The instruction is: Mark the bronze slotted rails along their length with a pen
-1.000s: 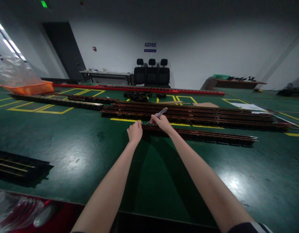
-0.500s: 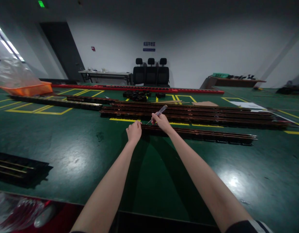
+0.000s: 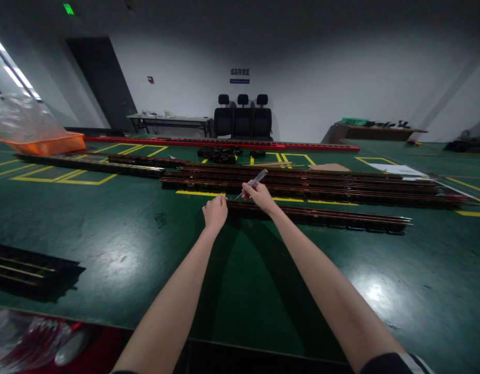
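A screwdriver [image 3: 257, 178] with a clear handle is in my right hand [image 3: 259, 196], its thin shaft slanting down and left. The tip meets the near end of a long black rail with copper-coloured strips [image 3: 321, 213], close to my left fingers. My left hand [image 3: 215, 212] is closed around the left end of that rail, and its fingertips are partly hidden. Behind both hands lies a bundle of similar black and copper rails [image 3: 302, 182].
Another black rail piece [image 3: 29, 267] lies at the front left of the green table [image 3: 119, 223]. An orange tray [image 3: 60, 144] with plastic bags stands at the far left. Black parts [image 3: 218, 154], cardboard [image 3: 329, 168] and a red rail [image 3: 302, 146] lie farther back.
Both hands stay nearly still. The screwdriver has shifted very slightly left and down.
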Demonstrator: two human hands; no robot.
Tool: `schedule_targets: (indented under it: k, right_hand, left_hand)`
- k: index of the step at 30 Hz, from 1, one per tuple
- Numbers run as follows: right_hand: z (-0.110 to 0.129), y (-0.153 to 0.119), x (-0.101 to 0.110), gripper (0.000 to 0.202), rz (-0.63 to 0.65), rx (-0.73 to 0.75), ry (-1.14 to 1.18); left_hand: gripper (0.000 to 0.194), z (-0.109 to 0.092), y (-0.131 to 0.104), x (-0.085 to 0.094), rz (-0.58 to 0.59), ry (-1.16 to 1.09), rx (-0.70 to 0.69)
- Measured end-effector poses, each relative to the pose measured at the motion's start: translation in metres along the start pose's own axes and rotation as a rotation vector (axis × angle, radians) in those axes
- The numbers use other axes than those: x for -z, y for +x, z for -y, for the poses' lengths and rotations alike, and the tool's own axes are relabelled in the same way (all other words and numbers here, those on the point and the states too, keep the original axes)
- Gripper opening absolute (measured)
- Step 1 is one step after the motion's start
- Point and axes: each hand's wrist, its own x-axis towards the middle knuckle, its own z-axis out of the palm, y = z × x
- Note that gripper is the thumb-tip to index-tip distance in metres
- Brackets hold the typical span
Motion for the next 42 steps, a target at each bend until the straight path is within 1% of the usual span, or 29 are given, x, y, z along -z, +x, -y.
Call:
schedule_targets:
  k: [4,7,11,18,25,32,42]
  right_hand:
    - [0.0,0.002,0.003,0.024,0.018,0.004,0.021]
    - [0.001,0.002,0.006,0.023,0.026,0.001,0.045]
    - [0.001,0.001,0.009,0.021,0.015,-0.011,0.06]
    - [0.001,-0.001,0.016,0.019,0.002,-0.011,0.057]
    - [0.002,-0.006,0.017,0.018,-0.05,-0.02,0.074]
    - [-0.003,-0.006,0.017,0.017,-0.129,-0.04,0.103]
    - [-0.003,-0.007,0.018,0.025,-0.187,-0.026,0.134]
  left_hand:
    - [0.037,-0.001,-0.001,0.001,0.004,0.009,-0.012]
    - [0.036,-0.003,-0.003,0.002,0.004,0.046,-0.048]
    - [0.036,-0.004,-0.005,0.002,-0.008,0.071,-0.089]
    - [0.036,-0.002,-0.004,0.001,-0.016,0.07,-0.106]
    - [0.036,-0.004,-0.005,0.003,-0.013,0.074,-0.1]
    - [0.036,-0.004,-0.006,0.003,-0.001,0.037,-0.102]
    - [0.037,-0.003,-0.006,0.003,-0.004,0.051,-0.113]
